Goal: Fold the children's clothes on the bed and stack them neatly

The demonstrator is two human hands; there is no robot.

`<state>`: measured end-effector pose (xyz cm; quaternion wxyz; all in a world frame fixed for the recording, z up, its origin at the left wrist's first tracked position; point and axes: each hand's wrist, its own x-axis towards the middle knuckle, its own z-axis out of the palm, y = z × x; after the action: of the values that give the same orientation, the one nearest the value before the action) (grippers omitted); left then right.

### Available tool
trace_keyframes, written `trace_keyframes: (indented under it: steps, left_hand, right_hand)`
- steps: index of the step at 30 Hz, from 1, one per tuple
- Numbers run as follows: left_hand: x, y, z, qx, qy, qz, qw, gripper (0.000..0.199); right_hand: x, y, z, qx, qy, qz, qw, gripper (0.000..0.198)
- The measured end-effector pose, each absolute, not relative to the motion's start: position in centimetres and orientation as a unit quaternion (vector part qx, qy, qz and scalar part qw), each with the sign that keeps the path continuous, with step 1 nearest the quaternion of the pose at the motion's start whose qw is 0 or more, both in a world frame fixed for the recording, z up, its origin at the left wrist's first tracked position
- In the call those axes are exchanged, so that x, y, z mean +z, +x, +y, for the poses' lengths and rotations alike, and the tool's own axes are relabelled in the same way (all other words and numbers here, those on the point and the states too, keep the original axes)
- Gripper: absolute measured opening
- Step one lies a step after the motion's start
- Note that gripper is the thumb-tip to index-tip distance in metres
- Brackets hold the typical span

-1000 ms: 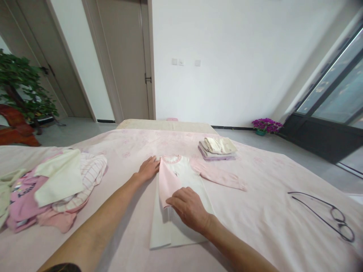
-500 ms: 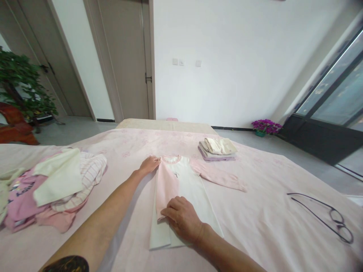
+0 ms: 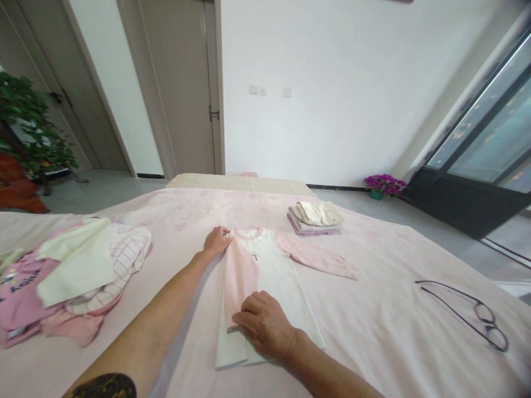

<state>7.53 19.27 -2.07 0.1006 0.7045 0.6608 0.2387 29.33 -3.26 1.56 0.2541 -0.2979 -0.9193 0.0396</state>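
A small white shirt with pink sleeves lies flat on the pink bedspread, its neckline away from me. One pink sleeve is folded inward and runs down over the shirt's left part; the other sleeve stretches out to the right. My left hand pinches the shirt at its left shoulder, fingers closed. Lower down, my right hand has its thumb and fingers closed on the cuff of the folded sleeve, resting over the white body. Its fingertips are partly hidden.
A heap of loose clothes lies on the left of the pink bedspread. Behind the shirt, to the right, is a stack of folded clothes. Eyeglasses lie at the right. Purple flowers stand on the floor by the wall.
The view has shifted slightly, so everything sits a little further left. Both hands keep their places on the shirt; the left fingers look more bunched at the shoulder.
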Motion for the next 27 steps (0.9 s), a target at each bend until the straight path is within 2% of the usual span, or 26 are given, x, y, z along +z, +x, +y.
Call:
trace_keyframes:
  steps: [5,11,17,23,27]
  left_hand:
    - [-2.6,7.3,18.9,0.257,0.718,0.642,0.087,0.044]
    - [-2.7,7.0,19.0,0.231,0.757,0.606,0.077,0.034]
    - [-2.8,7.0,18.5,0.204,0.772,0.599,0.061,0.039]
    - [-2.6,7.3,18.4,0.188,0.768,0.610,0.056,0.038]
    - [-1.6,8.1,17.7,0.195,0.751,0.629,0.048,0.045]
  right_hand:
    - [1.6,29.5,-3.1,0.047,-0.286,-0.923,0.252,0.011]
    - [1.5,29.5,-3.0,0.084,-0.289,-0.914,0.273,0.013]
    - [1.8,29.3,-3.1,0.082,-0.286,-0.912,0.283,0.021]
    - [1.9,29.3,-3.2,0.068,-0.282,-0.920,0.264,0.020]
    - [2.3,29.4,-3.4,0.071,-0.283,-0.923,0.252,0.018]
